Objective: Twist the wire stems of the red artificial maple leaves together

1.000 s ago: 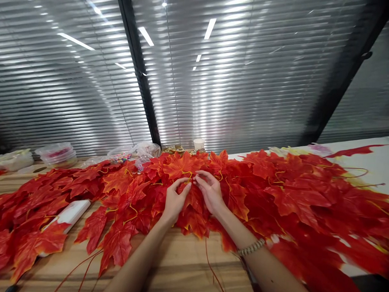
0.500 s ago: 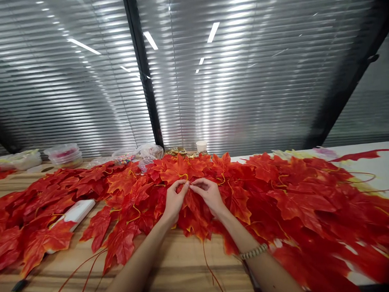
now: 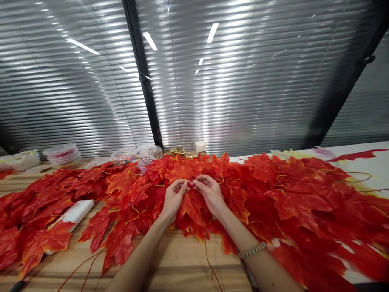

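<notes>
Red-orange artificial maple leaves (image 3: 124, 241) with yellow stems lie heaped across the table. Over the middle of the heap, my left hand (image 3: 174, 199) pinches thumb and forefinger together at the stem end of one maple leaf (image 3: 191, 209). Its blade spreads below my fingertips. My right hand (image 3: 211, 195) faces it, its thumb and fingers pinched at the same spot, fingertips almost meeting the left ones. The bit of stem or cord between them is too small to make out clearly. A beaded bracelet (image 3: 252, 250) circles my right wrist.
A white box-like object (image 3: 79, 213) lies partly under leaves at left. Thin red-brown cords (image 3: 212, 268) trail over the wooden table (image 3: 180, 264). Plastic tubs (image 3: 62, 155), clear bags (image 3: 149, 152) and a white cup (image 3: 200, 146) stand along the back, before slatted blinds (image 3: 248, 79).
My fingertips have drawn slightly apart, and the right fingers have lifted and spread a little. The yellow stem loop above the left fingers no longer shows.
</notes>
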`<action>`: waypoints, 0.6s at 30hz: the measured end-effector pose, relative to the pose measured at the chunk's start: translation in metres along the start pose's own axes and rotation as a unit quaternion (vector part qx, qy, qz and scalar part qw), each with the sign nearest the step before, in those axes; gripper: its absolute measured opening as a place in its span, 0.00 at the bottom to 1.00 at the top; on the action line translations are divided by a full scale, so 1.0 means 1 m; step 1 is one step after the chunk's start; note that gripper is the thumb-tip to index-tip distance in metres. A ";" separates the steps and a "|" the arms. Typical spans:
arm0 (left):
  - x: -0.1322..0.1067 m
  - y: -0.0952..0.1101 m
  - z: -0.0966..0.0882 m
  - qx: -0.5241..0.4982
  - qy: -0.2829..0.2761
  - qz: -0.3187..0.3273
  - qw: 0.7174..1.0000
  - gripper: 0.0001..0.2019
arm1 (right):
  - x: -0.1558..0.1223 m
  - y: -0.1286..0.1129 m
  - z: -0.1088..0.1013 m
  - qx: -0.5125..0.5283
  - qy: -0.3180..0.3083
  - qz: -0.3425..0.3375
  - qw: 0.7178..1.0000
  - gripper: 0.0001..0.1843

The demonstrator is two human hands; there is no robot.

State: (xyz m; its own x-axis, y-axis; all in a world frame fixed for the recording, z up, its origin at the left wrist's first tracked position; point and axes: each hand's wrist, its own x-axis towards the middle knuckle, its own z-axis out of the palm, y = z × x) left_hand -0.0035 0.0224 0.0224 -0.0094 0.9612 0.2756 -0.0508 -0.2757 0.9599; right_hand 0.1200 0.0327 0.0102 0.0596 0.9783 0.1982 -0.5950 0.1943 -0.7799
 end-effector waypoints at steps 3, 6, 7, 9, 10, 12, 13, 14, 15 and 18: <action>0.000 -0.001 0.000 0.001 -0.006 0.000 1.000 0.13 | -0.001 0.000 0.001 -0.023 -0.004 -0.021 1.000 0.12; 0.000 -0.003 0.000 0.007 -0.010 0.005 1.000 0.12 | -0.001 0.000 0.001 -0.061 -0.009 -0.048 0.997 0.10; 0.000 -0.003 0.000 0.011 -0.011 0.006 1.000 0.12 | -0.002 0.000 0.001 -0.073 -0.011 -0.053 0.996 0.10; 0.000 -0.004 0.000 0.020 -0.011 0.011 1.000 0.12 | -0.002 0.000 0.001 -0.088 -0.013 -0.058 0.994 0.10; 0.000 -0.004 0.000 0.026 -0.012 0.013 1.000 0.12 | -0.002 0.000 0.001 -0.089 -0.013 -0.060 0.994 0.10; 0.000 -0.004 -0.001 0.037 -0.016 0.017 0.999 0.12 | -0.002 -0.001 0.001 -0.083 -0.007 -0.062 0.995 0.10; 0.000 -0.005 -0.001 0.044 -0.021 0.020 0.999 0.12 | -0.002 -0.001 0.002 -0.081 -0.002 -0.065 0.995 0.11; 0.000 -0.005 -0.002 0.052 -0.027 0.024 0.998 0.12 | -0.002 -0.002 0.002 -0.080 0.004 -0.069 0.994 0.11; 0.000 -0.005 -0.002 0.061 -0.032 0.029 0.997 0.12 | -0.002 -0.002 0.003 -0.082 0.008 -0.073 0.994 0.11; 0.000 -0.006 -0.002 0.082 -0.040 0.042 0.995 0.12 | -0.002 -0.004 0.004 -0.095 0.013 -0.084 0.992 0.10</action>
State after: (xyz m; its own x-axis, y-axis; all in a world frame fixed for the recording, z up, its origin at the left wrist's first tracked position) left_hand -0.0051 0.0236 0.0167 0.0726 0.9333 0.3518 0.1112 -0.3581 0.9270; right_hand 0.1188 0.0294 0.0154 0.1666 0.9319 0.3222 -0.4125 0.3627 -0.8357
